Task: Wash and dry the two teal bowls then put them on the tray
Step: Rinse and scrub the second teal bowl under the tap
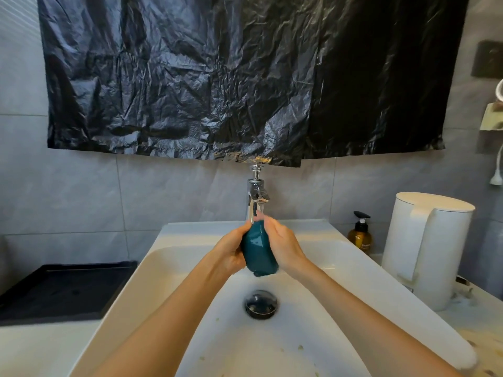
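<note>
A teal bowl (pixel 258 248) stands on its edge between the two hands, over the white sink (pixel 190 268), with its glossy outer wall turned toward the camera. The left hand (pixel 231 251) grips the bowl's left side. Its palm cups the curved wall and its fingers wrap round behind, so the fingertips are hidden and I cannot tell how far apart they are. The right hand (pixel 283 246) holds the opposite side, with its fingers (pixel 269 223) pressed close together and bent over the upper rim; its thumb is out of sight. Just above those fingertips is the chrome tap (pixel 255 194), and water falls from it onto the bowl's top edge, right where the fingers of both hands come nearest each other. Straight below the hands, well apart from the bowl, the dark drain plug (pixel 261 304) sits in the basin floor. A black tray (pixel 65 289) lies on the counter beyond the left hand's knuckles, far out to the left. Out past the right hand stand an amber pump bottle (pixel 360 235) and, beside it, a white kettle (pixel 427 248). A crinkled black plastic sheet (pixel 217 77) hangs on the wall above the tap.
</note>
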`<state>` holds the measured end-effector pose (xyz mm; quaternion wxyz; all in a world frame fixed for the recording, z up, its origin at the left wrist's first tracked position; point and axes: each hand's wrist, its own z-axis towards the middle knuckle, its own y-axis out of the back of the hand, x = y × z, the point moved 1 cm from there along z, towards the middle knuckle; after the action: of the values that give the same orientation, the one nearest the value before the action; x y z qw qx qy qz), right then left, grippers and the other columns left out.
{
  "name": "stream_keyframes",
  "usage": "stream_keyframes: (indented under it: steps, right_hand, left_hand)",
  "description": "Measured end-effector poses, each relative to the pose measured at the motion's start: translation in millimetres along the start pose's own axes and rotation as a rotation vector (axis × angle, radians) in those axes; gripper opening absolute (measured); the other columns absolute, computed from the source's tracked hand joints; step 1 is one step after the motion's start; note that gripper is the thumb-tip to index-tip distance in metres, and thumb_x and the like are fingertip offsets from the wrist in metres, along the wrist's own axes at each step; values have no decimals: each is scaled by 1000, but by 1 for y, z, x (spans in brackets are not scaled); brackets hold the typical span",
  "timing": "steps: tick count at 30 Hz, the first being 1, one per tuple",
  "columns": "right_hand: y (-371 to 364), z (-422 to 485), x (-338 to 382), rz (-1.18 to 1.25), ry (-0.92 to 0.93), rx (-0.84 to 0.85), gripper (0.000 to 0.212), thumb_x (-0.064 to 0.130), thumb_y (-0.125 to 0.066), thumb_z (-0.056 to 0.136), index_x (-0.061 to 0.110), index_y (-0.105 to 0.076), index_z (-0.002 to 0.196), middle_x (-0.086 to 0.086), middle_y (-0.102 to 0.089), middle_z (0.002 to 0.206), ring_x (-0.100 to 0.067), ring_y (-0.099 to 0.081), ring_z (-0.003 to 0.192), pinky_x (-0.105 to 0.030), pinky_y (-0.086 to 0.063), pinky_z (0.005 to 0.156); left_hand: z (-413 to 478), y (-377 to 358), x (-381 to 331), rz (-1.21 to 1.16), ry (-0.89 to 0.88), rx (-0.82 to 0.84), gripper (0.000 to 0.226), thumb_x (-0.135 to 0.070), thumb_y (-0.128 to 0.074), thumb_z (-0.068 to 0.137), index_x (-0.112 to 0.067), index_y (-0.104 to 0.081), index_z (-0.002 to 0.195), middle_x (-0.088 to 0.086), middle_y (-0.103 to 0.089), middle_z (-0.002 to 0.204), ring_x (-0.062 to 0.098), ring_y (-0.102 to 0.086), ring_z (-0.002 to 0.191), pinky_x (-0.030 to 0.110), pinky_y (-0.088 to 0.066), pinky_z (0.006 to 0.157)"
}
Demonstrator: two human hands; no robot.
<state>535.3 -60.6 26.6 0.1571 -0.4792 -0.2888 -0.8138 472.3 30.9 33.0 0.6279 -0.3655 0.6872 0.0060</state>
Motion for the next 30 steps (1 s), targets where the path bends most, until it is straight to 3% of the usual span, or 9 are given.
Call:
stream_keyframes:
  steps: [4,6,9,15,19,22,25,28,30]
  right_hand:
    - [3,-19,4,-142,251,58,37,20,-31,104,26,-57,129,14,-53,128,-1,-50,117,-22,-41,101]
    - [8,-13,0,-147,252,77,38,21,-30,104,26,-53,133,12,-53,132,-2,-48,121,-21,-39,104]
    - [7,4,-14,-66,73,11,37,29,-28,104,31,-54,130,0,-61,125,-12,-56,111,-31,-46,99]
    - [7,12,-32,208,-313,-13,32,37,-41,99,22,-67,109,-7,-68,111,-26,-61,108,-45,-50,97]
    - [10,9,-23,384,-381,-62,27,24,-45,97,13,-70,98,-10,-70,101,-28,-63,100,-38,-53,83]
    - [12,1,-20,618,-548,-31,26,6,-41,96,-5,-60,110,-23,-64,107,-37,-62,103,-39,-53,85]
    - [9,-8,-10,784,-635,55,29,9,-41,99,-6,-52,122,-25,-59,117,-39,-57,114,-40,-49,88]
    - [5,-10,-3,949,-707,124,28,8,-44,98,-4,-52,121,-29,-57,116,-41,-54,112,-44,-46,97]
    - [4,-11,3,1073,-765,115,21,12,-47,98,2,-53,115,-28,-57,109,-39,-54,107,-41,-47,97]
  left_hand:
    - [5,8,-5,16,-33,-16,29,-27,-53,96,-8,-58,116,12,-63,96,24,-60,87,37,-52,72]
    - [8,11,-7,40,-37,-15,33,-29,-53,95,-7,-58,120,13,-64,100,24,-60,92,37,-52,76]
    - [4,10,-5,92,-20,16,28,-30,-52,96,-9,-59,113,13,-64,98,24,-59,92,38,-51,82]
    - [4,10,-10,-17,-46,84,32,-33,-45,99,-7,-62,105,14,-65,100,27,-60,94,43,-47,93]
    - [-1,7,-11,-102,-56,104,33,-33,-43,99,-6,-61,104,15,-64,99,28,-60,94,46,-45,96]
    - [-3,5,-14,-219,-79,86,31,-32,-44,99,-7,-61,104,13,-64,96,25,-61,87,44,-46,93]
    - [-3,8,-17,-326,-94,49,33,-32,-43,99,-7,-58,116,13,-62,111,27,-61,97,46,-44,94]
    - [-2,10,-17,-394,-99,10,33,-32,-43,99,-3,-59,103,14,-59,116,29,-55,116,47,-43,95]
    - [-4,9,-16,-434,-88,-1,31,-32,-47,98,-3,-58,93,13,-62,107,28,-56,115,46,-44,91]
